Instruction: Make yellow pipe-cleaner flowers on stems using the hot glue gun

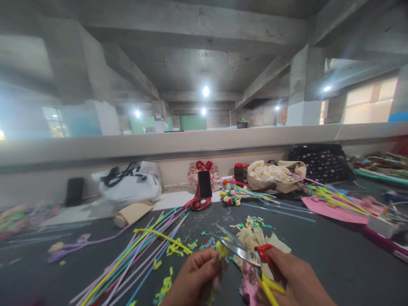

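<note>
My left hand [202,272] pinches a small yellow fuzzy piece [222,250], which looks like bent pipe cleaner, between thumb and fingers. My right hand [295,276] is wrapped round a pair of scissors [247,255] with red and yellow handles. Their blades are parted and point left, with the lower blade's tip at the yellow piece. Under the scissors lie crumpled beige paper [245,238] and a pink patterned item [250,282], partly hidden. Cut yellow bits [164,287] are scattered beside my left hand.
Long coloured pipe cleaners [137,259] lie at the left. A phone [204,185] leans on a red stand at the back, near a bundle of coloured stems [236,193]. Behind stand a white bag [130,187], a cloth-filled basket [274,178] and a black dotted bag [321,163].
</note>
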`<state>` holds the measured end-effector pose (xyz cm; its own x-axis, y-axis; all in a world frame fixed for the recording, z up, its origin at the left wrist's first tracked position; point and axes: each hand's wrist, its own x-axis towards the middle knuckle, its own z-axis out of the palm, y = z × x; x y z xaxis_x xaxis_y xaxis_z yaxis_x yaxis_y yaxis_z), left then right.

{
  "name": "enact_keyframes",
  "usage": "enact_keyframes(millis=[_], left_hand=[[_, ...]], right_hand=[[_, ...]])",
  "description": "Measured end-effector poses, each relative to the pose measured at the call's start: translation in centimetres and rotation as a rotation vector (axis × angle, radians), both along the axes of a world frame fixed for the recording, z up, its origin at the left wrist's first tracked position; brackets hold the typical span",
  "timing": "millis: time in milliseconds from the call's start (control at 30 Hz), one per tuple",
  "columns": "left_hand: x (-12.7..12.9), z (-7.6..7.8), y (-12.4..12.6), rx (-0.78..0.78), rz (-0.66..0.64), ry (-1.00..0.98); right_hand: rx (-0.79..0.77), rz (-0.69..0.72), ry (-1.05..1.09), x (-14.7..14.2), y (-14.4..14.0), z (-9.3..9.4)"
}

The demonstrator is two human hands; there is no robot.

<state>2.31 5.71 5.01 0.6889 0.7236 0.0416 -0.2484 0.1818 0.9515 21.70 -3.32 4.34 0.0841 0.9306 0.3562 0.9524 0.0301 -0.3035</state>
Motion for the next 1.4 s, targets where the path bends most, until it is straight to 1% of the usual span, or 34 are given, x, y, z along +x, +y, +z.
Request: enact_keyframes(millis=[167, 300, 467, 567, 633, 733, 867, 933, 1000, 1100, 1167, 1267, 1333, 1400], left_hand=[[0.1, -0.6, 0.3, -0.018, 0.003, -0.017], [0.1, -1.0, 0.6, 0.006, -0.003, -0.031], [0.1, -0.9, 0.6, 0.003, -0.002, -0.007], [0.1, -0.7, 0.7, -0.005, 0.003, 0.012], [0.0, -0.6, 0.7, -0.025, -0.010, 0.049], [-0.2, -0.6, 0.9, -0.052, -0.026, 0.064], [-0.4, -1.0, 1.3, -0.060, 0.015, 0.021], [-0.5, -1.1, 1.3, -0.076, 0.027, 0.007], [-0.6, -0.9, 1.1, -0.121, 0.046, -0.023], [-0.8, -0.3, 0.7, -0.210, 0.075, -0.069], [-0.9, 0.1, 0.4, -0.254, 0.080, -0.091], [-1.0, 0.1, 0.1, -0.257, 0.058, -0.147], [-1.0, -0.3, 0.0, -0.216, 0.010, -0.212], [-0.8, -1.0, 0.0, -0.178, -0.057, -0.275]], right_hand=[[0.107, -0.006, -0.069, 0.2, 0.0, -0.2], [0.137, 0.030, -0.092, 0.3, -0.1, -0.1], [0.140, 0.061, -0.023, 0.1, -0.2, 0.3], [0.166, 0.101, 0.040, 0.3, -0.2, 0.0], [0.164, 0.099, 0.092, 0.5, -0.2, -0.3], [0.107, 0.063, 0.201, 0.8, 0.0, -0.2], [0.056, -0.019, 0.361, 1.0, 0.2, 0.3], [0.048, -0.028, 0.467, 0.9, 0.4, 0.3], [0.017, 0.024, 0.635, 0.6, 0.6, 0.1], [-0.094, 0.112, 0.929, 0.0, 0.8, -0.2], [-0.151, 0.134, 1.071, -0.3, 0.8, -0.2], [-0.120, 0.199, 1.207, -0.6, 1.0, -0.1], [-0.090, 0.258, 1.252, -1.1, 1.3, -0.1], [-0.105, 0.282, 1.264, -1.8, 1.7, -0.2]])
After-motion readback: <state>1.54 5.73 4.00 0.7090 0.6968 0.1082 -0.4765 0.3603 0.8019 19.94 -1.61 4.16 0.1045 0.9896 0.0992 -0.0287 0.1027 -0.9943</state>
